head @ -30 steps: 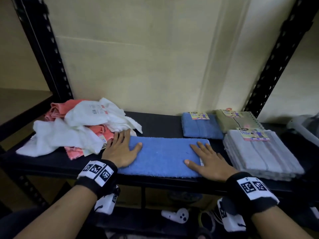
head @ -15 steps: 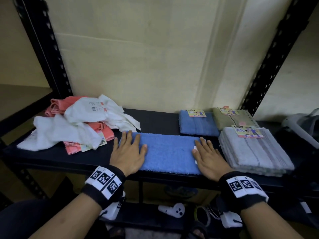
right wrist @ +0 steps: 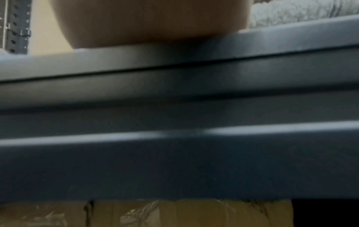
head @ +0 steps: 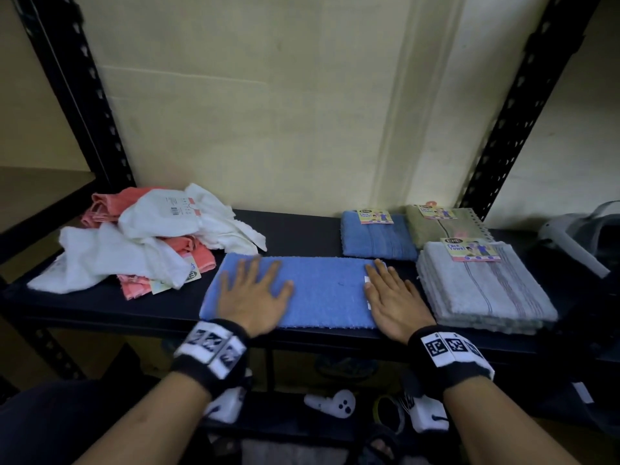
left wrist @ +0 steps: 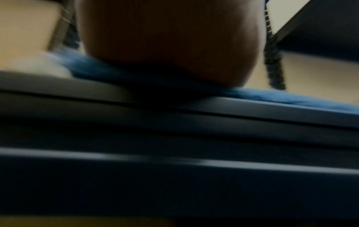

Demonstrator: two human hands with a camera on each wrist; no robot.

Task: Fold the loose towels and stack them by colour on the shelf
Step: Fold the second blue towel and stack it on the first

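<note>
1. Now, from the left: your loose pile (head: 134, 243) of white and pink towels sits at the left end of the shelf (head: 295, 226), unfolded.
2. Your left hand (head: 251, 297) lies flat on the left end of the blue towel (head: 325, 290), fingers straight and spread, gripping nothing.
3. That towel lies as a long strip at the front middle of the shelf, likely one fold short of finished.
4. Your right hand (head: 396, 303) lies flat at its right end, fingers straight and close together, palm partly off the cloth on the shelf.
5. Press out any ridges first, then pinch both corners of one end and bring it squarely over the other, so the edges match before you let go.
6. Its place is probably the folded blue (head: 375, 239) behind, beside the olive one (head: 443, 226); the grey stack (head: 483, 290) sits just right of your right hand.
7. Only the head view shows your fingers; each wrist view is blurred and blocked by the heel of the hand.
8. The left wrist view does show the blue towel (left wrist: 291, 98) reaching the shelf's front lip.
9. The right wrist view shows the grey stack (right wrist: 291, 13) side-on and cardboard (right wrist: 174, 213) below the shelf.
</note>
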